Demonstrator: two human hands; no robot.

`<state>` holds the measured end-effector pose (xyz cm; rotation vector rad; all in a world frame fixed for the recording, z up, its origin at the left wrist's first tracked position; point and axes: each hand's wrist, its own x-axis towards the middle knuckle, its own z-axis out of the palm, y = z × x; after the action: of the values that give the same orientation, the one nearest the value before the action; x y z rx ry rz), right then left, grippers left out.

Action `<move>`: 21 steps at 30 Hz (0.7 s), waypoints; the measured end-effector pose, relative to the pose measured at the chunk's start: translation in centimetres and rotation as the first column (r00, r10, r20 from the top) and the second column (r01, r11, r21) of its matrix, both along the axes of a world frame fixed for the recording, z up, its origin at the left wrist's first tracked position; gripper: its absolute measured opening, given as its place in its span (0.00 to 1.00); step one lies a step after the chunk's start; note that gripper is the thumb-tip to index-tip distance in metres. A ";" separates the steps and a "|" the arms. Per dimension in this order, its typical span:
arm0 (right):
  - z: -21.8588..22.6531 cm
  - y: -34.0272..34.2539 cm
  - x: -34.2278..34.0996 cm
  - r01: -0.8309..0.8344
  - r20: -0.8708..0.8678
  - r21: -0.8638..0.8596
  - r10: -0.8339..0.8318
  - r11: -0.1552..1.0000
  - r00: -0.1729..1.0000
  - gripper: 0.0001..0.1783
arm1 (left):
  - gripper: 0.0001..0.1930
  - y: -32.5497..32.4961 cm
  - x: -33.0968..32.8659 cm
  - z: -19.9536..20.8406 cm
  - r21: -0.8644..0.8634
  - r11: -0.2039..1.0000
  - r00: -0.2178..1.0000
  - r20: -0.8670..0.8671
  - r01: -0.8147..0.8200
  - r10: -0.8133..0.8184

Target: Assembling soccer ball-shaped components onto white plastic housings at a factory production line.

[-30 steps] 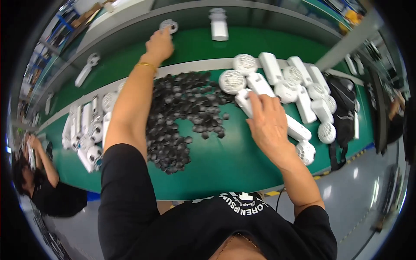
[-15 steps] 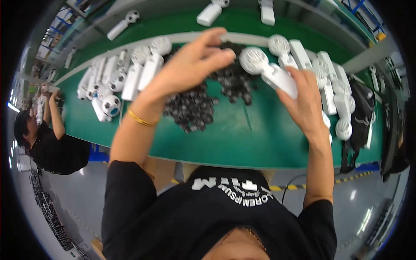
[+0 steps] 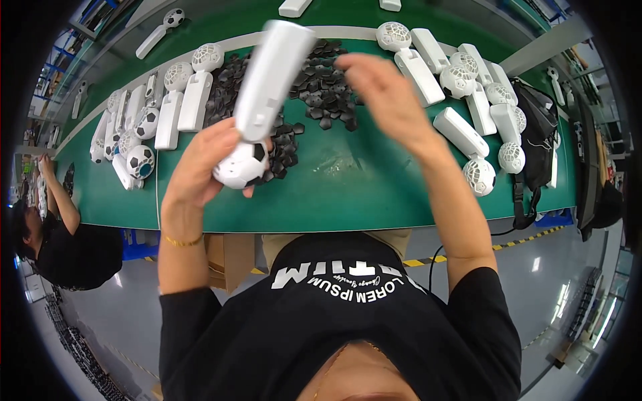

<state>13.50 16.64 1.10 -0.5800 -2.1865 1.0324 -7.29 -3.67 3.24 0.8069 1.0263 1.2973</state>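
My left hand [image 3: 207,164] is closed around the ball end of a white stick-shaped device [image 3: 274,77] with a football-patterned head. Its ball, white with black patches, rests in my fingers, and the long handle points up and away, slightly blurred. My right hand [image 3: 384,97] is beside the far pile of small black pentagon pieces [image 3: 324,93]; motion smears its fingers, so whether they pinch a piece is unclear. Another heap of black pieces [image 3: 224,87] lies partly hidden behind the raised handle and my left hand.
Several white devices lie at the left [image 3: 170,120] and right [image 3: 418,73] of the green table [image 3: 334,194]. One with a partly black-patched ball [image 3: 478,175] lies near right. A black bag [image 3: 535,140] is at the right edge. Another person [image 3: 73,234] works at far left.
My left hand has drawn back from above the black pieces and now holds a white device. My right hand no longer holds one and has moved left toward the black pieces. The view has shifted.
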 end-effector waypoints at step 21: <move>-3.4 0.4 3.8 0.209 0.137 0.232 -0.244 0.950 0.960 0.09 | 0.27 0.7 5.2 -4.1 0.015 0.949 0.870 0.403 -0.316 0.283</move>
<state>17.30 17.08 -2.34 -0.8176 -2.2711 0.6358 -2.04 -2.98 -0.89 0.4203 0.7913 1.6974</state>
